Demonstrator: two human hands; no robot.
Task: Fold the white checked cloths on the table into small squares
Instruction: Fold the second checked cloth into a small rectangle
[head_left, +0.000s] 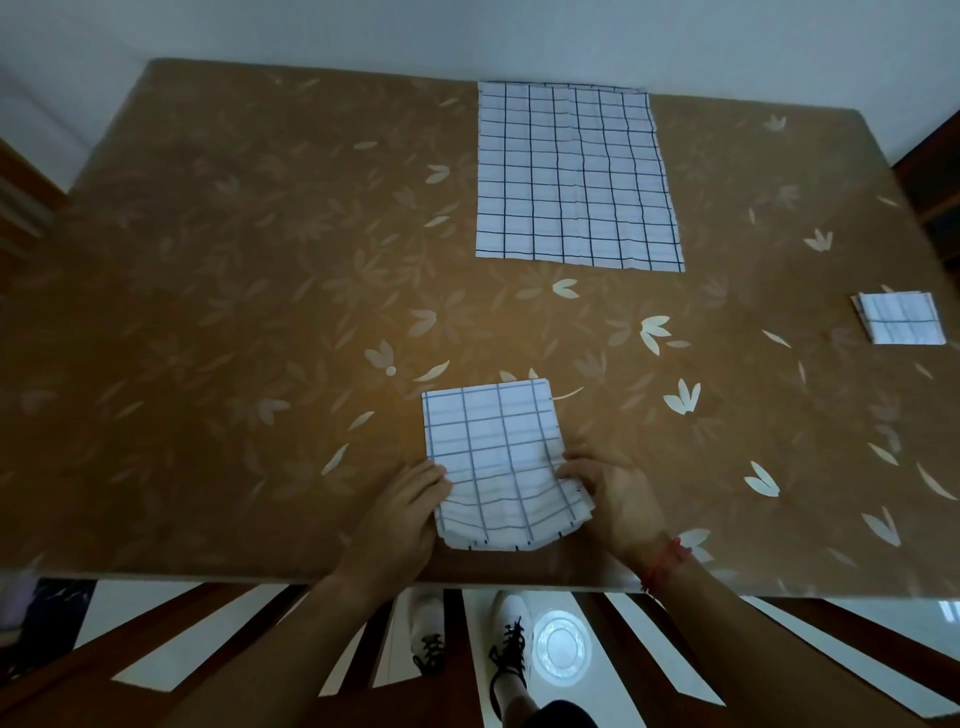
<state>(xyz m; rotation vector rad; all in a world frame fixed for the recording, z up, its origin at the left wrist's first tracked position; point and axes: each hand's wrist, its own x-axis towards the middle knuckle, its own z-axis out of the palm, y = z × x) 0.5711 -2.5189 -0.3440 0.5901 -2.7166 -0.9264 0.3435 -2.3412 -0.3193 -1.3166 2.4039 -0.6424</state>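
A partly folded white checked cloth lies near the table's front edge, its near end lifted and bowed. My left hand grips its near left edge, fingertips over the cloth. My right hand pinches the near right corner, where several layers show. A larger white checked cloth lies flat and unfolded at the far middle of the table. A small folded checked square sits at the right edge.
The table has a brown leaf-patterned cover. Its front edge runs just below my wrists. Dark wooden chair parts stand at the far left and far right. Below the table are a striped floor and my shoes.
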